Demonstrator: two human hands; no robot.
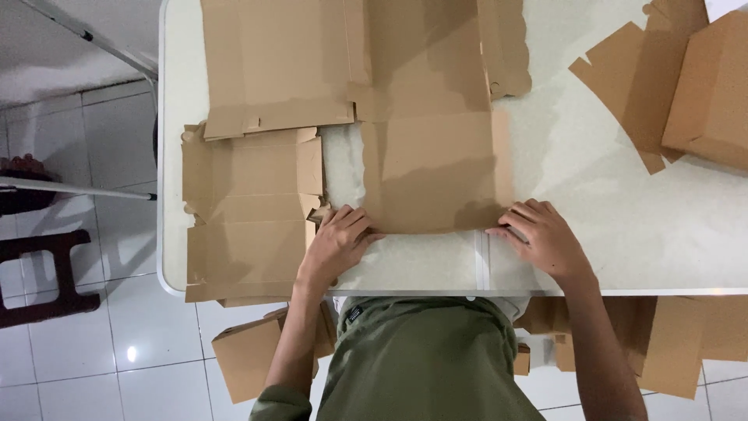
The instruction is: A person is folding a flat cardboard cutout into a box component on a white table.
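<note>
White table [623,226] carries your flat cardboard box blank [428,156]; left hand [336,243] and right hand [541,236] press open-palmed on its near edge, pinning it, gripping nothing.

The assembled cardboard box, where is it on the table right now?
In the head view, the assembled cardboard box sits at the table's far right edge, partly out of frame, resting on a flat cardboard cutout, well beyond the right hand.
</note>
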